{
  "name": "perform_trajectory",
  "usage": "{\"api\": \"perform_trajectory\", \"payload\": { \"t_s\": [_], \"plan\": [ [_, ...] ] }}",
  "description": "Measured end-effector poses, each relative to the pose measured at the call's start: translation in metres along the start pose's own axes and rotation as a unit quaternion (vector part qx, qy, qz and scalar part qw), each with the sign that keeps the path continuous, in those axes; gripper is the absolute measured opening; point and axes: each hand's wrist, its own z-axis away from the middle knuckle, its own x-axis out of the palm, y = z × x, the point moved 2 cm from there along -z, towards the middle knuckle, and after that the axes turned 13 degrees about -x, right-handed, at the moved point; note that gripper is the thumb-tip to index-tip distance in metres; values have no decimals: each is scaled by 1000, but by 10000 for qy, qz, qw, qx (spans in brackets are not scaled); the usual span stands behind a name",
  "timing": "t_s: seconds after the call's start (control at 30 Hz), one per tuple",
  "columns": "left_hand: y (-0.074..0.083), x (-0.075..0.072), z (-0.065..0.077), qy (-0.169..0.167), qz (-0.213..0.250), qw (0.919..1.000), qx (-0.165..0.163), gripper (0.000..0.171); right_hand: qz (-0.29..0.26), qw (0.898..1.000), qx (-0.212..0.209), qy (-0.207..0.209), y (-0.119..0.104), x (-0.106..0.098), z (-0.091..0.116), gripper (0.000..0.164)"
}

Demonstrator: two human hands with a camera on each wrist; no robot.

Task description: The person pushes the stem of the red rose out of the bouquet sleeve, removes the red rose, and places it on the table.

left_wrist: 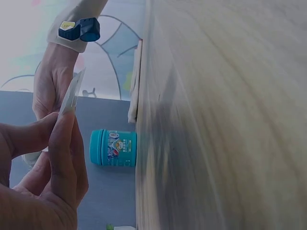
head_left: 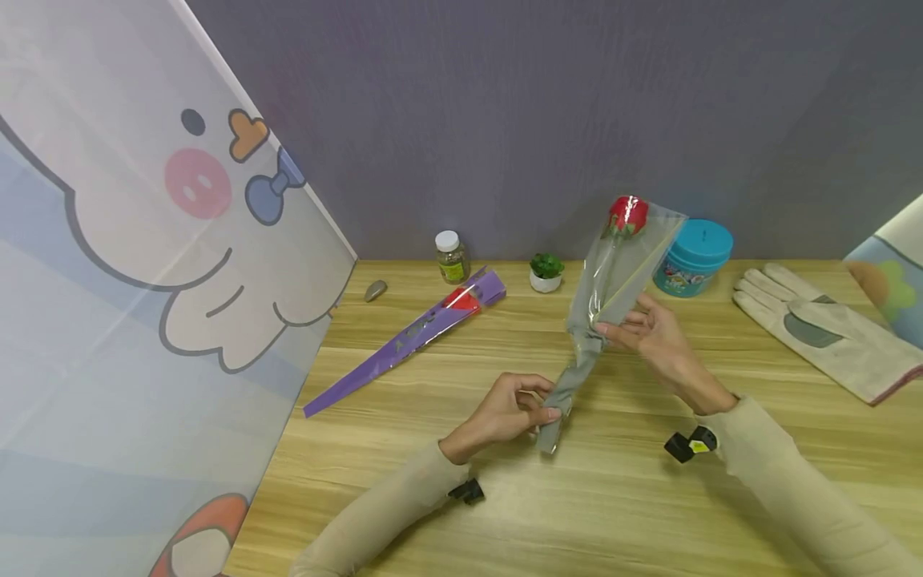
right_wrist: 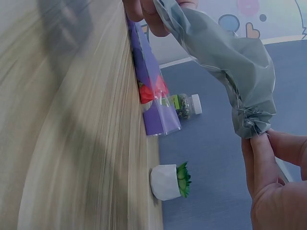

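The work is observed on the table point(head_left: 577, 513), of wood-grain finish. The grey bouquet point(head_left: 584, 353) is held up off its surface, right of centre, with the red rose head pointed far and the stem end near. At mid-length the grey wrapper is gathered and crumpled; below that it is creased and bent. The upper part is clear and loosely flared about the bloom. The work is judged to be partway through: the bouquet is lifted and supported at two points; smoothing and setting down are not yet done. Whether the wrapper is tied at the gather cannot be told.

The purple bouquet point(head_left: 404, 344) is laid flat at left, straight-sided and untouched; no work on it is noted. The gloves point(head_left: 854, 344) are laid at far right, unused.

By the right hand point(head_left: 652, 340), the gathered middle is pinched between thumb and fingers. By the left hand point(head_left: 508, 409), the near end is pinched likewise. Neither grip is released.

The tub point(head_left: 695, 260) is stood behind the right hand, lid on. The jar point(head_left: 452, 258), capped, and the plant point(head_left: 546, 272) are placed along the far edge; the stone point(head_left: 375, 290) is found at far left.
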Motion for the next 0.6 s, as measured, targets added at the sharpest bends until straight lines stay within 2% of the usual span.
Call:
{"api": "perform_trajectory", "payload": {
  "t_s": [0.23,0.4,0.6],
  "plan": [
    [2,1,-5,-57,205,9998,5,30,-119,9999,46,62,-3,0,2,64],
    [3,0,-6,-131,229,9996,-24,33,184,9997,167,-75,-3,2,5,76],
    [2,3,-8,-287,423,9986,-138,37,602,9979,214,-134,-1,4,8,74]
  ]
}}
